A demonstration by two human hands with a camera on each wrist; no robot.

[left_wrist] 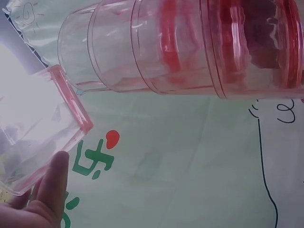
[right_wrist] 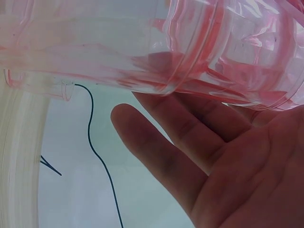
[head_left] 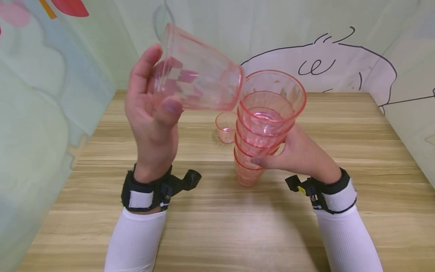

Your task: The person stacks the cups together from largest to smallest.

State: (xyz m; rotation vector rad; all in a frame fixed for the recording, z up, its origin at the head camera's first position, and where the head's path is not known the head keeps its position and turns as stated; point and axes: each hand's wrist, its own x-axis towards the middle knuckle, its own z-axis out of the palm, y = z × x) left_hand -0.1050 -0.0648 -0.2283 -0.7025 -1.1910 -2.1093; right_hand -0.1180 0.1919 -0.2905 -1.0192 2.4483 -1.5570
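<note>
My left hand (head_left: 159, 81) holds a single clear pink cup (head_left: 198, 71) up in the air, thumb on the near side and fingers behind it. The cup lies tilted on its side, its narrow base next to the top rim of a stack of pink cups (head_left: 266, 121). My right hand (head_left: 268, 160) grips that stack low down, thumb in front and fingers behind, with the stack leaning slightly left. The left wrist view shows the single cup (left_wrist: 40, 137) by my thumb (left_wrist: 52, 185) and the stack (left_wrist: 190, 47) above. In the right wrist view the stack (right_wrist: 156, 42) lies across my fingers (right_wrist: 190, 142).
A small pink cup (head_left: 225, 126) stands upright on the wooden table (head_left: 217, 226) just behind and left of the stack. Walls with cartoon drawings close in the table at the left, back and right.
</note>
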